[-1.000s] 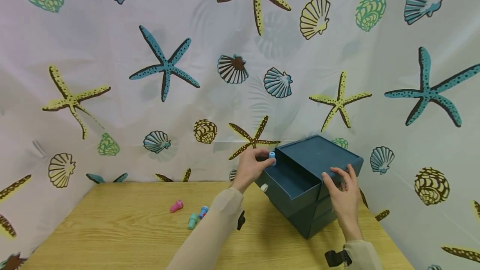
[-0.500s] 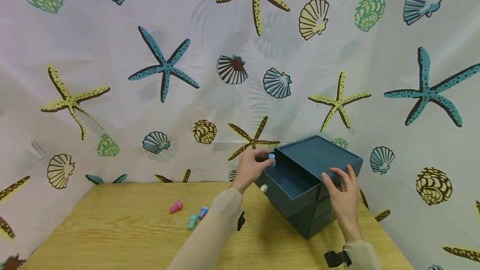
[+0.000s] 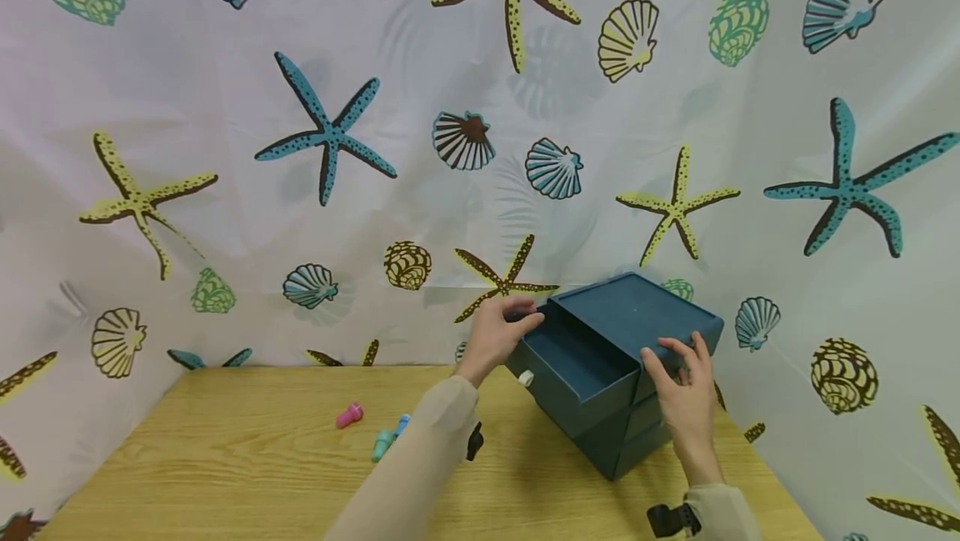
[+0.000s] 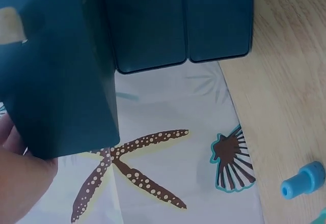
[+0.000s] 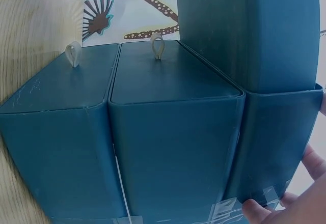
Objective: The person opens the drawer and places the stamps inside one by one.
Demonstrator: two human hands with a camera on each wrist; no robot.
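On the right of the table stands a dark blue drawer cabinet (image 3: 637, 308) with its top drawer (image 3: 543, 391) pulled out. My left hand (image 3: 491, 333) is over the drawer's far left corner, thumb and finger apart, with nothing visible between the tips. The left wrist view shows the hand (image 4: 23, 183) partly behind the drawer's wall. The visible part of the drawer's inside is bare; its far left corner is hidden by the fingers. My right hand (image 3: 686, 395) rests on the cabinet's right edge, the fingers loosely bent, with the thumb (image 5: 257, 211) against its side.
Three small plastic pieces, shaped like toy stampers, lie left of the cabinet: pink (image 3: 348, 415), teal (image 3: 382, 446) and blue (image 4: 303, 180). My left sleeve partly covers the blue one in the head view. A cream loop pull (image 3: 526, 378) sticks out from the drawer's front. A shell-patterned curtain (image 3: 420, 191) hangs behind.
The small light blue piece that my left fingers pinched above the drawer is gone from sight, and the fingertips now show nothing between them. My right hand has stayed on the cabinet.
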